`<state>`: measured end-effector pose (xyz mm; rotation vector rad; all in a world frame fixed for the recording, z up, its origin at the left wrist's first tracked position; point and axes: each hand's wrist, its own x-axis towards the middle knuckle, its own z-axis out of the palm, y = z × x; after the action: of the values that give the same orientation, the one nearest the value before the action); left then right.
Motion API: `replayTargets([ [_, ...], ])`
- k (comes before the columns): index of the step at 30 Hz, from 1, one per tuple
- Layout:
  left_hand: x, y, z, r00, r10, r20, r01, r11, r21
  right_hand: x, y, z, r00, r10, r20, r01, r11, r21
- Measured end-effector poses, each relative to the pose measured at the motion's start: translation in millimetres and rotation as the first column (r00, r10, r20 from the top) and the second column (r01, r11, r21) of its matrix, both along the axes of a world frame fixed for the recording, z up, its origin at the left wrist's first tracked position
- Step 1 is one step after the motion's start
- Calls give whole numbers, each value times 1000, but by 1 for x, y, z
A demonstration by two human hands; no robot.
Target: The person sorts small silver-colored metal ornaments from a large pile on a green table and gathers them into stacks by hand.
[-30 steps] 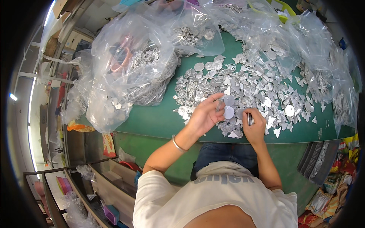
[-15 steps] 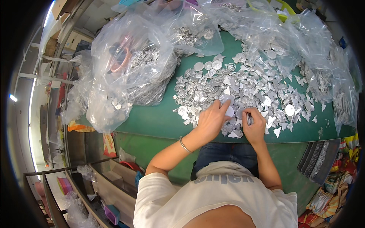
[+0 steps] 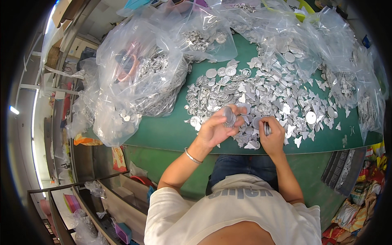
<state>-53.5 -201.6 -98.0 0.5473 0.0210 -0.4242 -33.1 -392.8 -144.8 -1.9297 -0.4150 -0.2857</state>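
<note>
My left hand [image 3: 213,131], turned partly palm up, grips a round silver metal disc [image 3: 229,116] between thumb and fingers. It is over the near left part of a spread heap of small silver metal pieces [image 3: 261,90], a mix of round discs, rings and butterfly-like shapes. Beside it on the right, my right hand [image 3: 274,138] is closed around a short stack of round metal discs [image 3: 267,129], seen edge-on. Just left of those fingers lies another grey disc [image 3: 256,122]. My fingers hide part of the heap.
The heap lies on a green table [image 3: 163,132]. A big clear plastic bag [image 3: 159,92] of metal pieces stands at the left, and more bags [image 3: 347,83] line the back and right. Shelving [image 3: 118,200] is at lower left, a dark crate [image 3: 342,173] at lower right.
My left hand has drawn back to the left and rolled its palm upward, bringing a disc into view. My right hand stays almost in place with its stack.
</note>
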Motion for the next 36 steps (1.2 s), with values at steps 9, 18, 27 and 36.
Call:
replayTargets([
  [9, 24, -16, -5, 805, -420, 420, -561, -308, 768, 0, -1, -1, 1000, 9, -7, -9, 1000, -6],
  [18, 49, 3, -20, 798, -351, 490, -504, 55, 862, -1, 1, -1, 1000, 14, 7, -14, 1000, 6],
  [27, 37, 16, 5, 997, 58, 58, -81, 821, 566, 0, 0, -3, 1000, 6, 8, -6, 1000, -1],
  [36, 45, 35, -5, 845, -59, 532, -534, -40, 844, 0, 0, -2, 1000, 11, -5, -11, 1000, -12],
])
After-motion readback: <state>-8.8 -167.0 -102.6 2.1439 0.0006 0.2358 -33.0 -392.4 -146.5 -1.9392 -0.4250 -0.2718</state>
